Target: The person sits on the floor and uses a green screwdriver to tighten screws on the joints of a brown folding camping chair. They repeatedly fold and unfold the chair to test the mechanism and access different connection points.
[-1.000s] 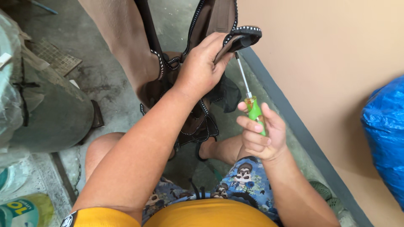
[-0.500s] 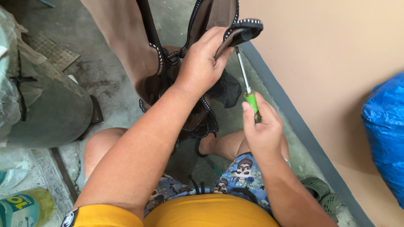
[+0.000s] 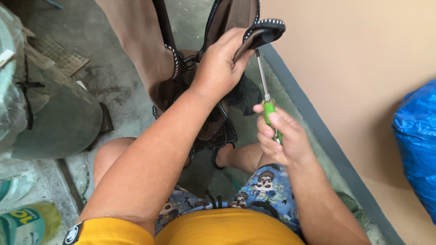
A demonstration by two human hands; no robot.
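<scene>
The left hand [image 3: 219, 68] is clamped over a fold of the dark brown fabric item [image 3: 229, 18], fingers curled round its black edge with white stitching, pinning it near the top of the view. Just below and to the right of that hand, the right hand [image 3: 278, 138] grips the green handle of a screwdriver [image 3: 265, 90], fingers wrapped tight; the metal shaft rises from the fist and its tip meets the underside of the held black edge. More of the fabric item, with black trim and straps, hangs below the left hand toward the person's knees and patterned blue shorts [image 3: 263, 186]

Far right of the screwdriver, against the tan wall [image 3: 354, 59], sits a crinkled blue plastic bag [image 3: 415, 145]. Well to the left of the left hand stands a rounded grey-green container [image 3: 63, 122], with a clear plastic wrap beside it at the edge. In the bottom corner below that container lies a green and teal bottle [image 3: 27, 224] with a label, partly cut off by the frame. The floor [image 3: 113, 86] under everything is rough grey concrete
</scene>
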